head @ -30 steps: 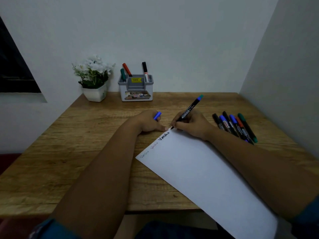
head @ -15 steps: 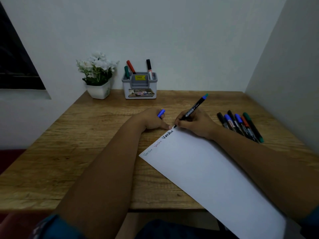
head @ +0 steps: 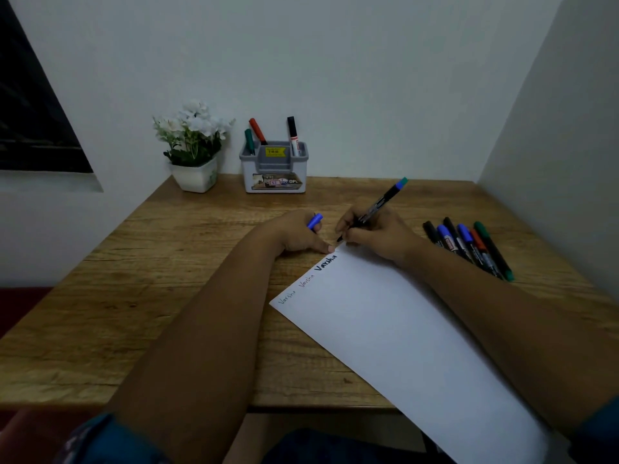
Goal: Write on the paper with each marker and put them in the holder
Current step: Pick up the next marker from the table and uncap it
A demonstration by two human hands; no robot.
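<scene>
Since a second ago the hands have barely shifted; the marker tip has crept to the far corner of the paper [head: 395,333]. The sheet overhangs the near table edge [head: 100,373], with wide bare room below the three written words. The left hand [head: 301,234] presses a finger on that corner and curls around a blue cap [head: 315,222]. The right hand [head: 375,236] pinches the black marker [head: 378,205], tip at the sheet's far end. Right of it, six markers [head: 469,246] lie unused near the side wall. Farthest, the holder [head: 274,177] already keeps three, so roughly two thirds remain.
</scene>
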